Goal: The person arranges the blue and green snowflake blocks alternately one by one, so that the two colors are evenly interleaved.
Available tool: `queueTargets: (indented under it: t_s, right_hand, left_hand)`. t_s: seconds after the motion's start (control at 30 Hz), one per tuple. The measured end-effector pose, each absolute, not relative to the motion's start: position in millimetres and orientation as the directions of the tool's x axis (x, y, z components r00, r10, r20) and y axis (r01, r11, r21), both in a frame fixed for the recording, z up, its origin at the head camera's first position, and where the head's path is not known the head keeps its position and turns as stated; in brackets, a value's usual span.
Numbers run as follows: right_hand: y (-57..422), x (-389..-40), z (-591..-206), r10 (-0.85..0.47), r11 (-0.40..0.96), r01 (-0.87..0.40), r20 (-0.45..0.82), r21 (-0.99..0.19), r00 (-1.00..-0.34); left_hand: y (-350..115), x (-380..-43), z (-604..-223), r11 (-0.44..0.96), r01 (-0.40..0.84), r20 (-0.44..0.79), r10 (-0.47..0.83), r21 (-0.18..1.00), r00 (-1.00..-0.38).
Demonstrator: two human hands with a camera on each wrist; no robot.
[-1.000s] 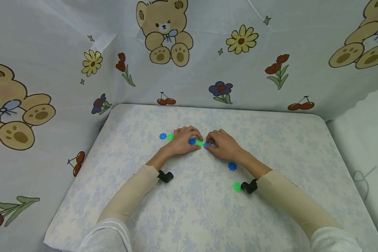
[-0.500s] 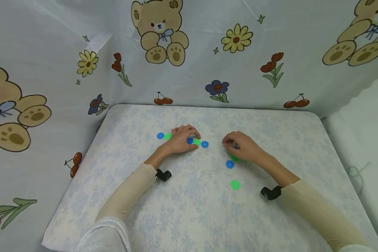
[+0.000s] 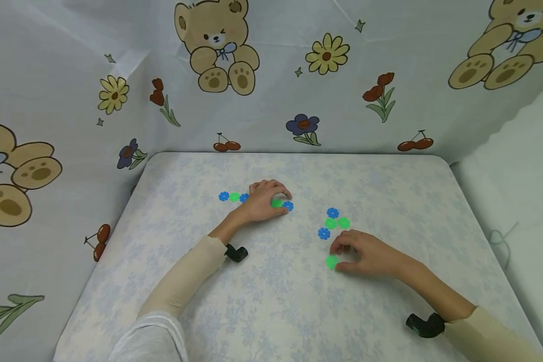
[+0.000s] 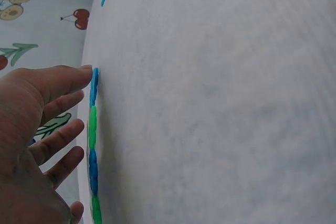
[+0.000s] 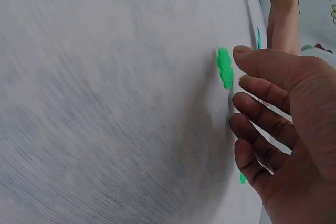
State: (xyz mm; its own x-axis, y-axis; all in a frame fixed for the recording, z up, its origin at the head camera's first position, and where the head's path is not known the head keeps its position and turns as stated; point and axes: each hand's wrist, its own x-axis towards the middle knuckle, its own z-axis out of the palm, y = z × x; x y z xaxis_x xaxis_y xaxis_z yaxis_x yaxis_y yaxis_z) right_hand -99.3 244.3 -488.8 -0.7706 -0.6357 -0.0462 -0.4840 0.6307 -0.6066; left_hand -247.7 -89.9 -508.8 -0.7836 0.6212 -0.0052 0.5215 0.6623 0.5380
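Observation:
A chain of blue and green notched plastic discs runs under my left hand (image 3: 266, 203) in the head view. A green disc (image 3: 277, 203) and the blue end disc (image 3: 288, 206) show by its thumb and fingers. In the left wrist view the chain stands edge-on, with a fingertip touching or very near its blue end disc (image 4: 94, 85). My right hand (image 3: 375, 254) hovers with parted thumb and fingers around a loose green disc (image 3: 332, 262). The right wrist view shows this green disc (image 5: 225, 68) just beyond the fingertips; contact is unclear.
Above the right hand lie a blue disc (image 3: 332, 213), a green disc (image 3: 331, 223), another green disc (image 3: 344, 222) and a blue disc (image 3: 324, 233). The pale patterned tabletop (image 3: 253, 301) meets a bear-printed curtain (image 3: 262, 120) at the back.
My right hand has left the chain's blue end disc and moved right and nearer to me, to the loose green disc. My left hand has stayed at the chain.

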Motion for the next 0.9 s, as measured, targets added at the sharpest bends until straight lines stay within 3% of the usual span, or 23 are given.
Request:
queueTargets:
  t_s: [0.9]
  right_hand:
    - [227.2, -86.5, -494.3, -0.582, 0.687, -0.453, -0.056, -0.568, -0.812]
  left_hand:
    - [-87.0, -249.1, -517.9, 0.663, 0.502, 0.009, 0.598, 0.555, -0.801]
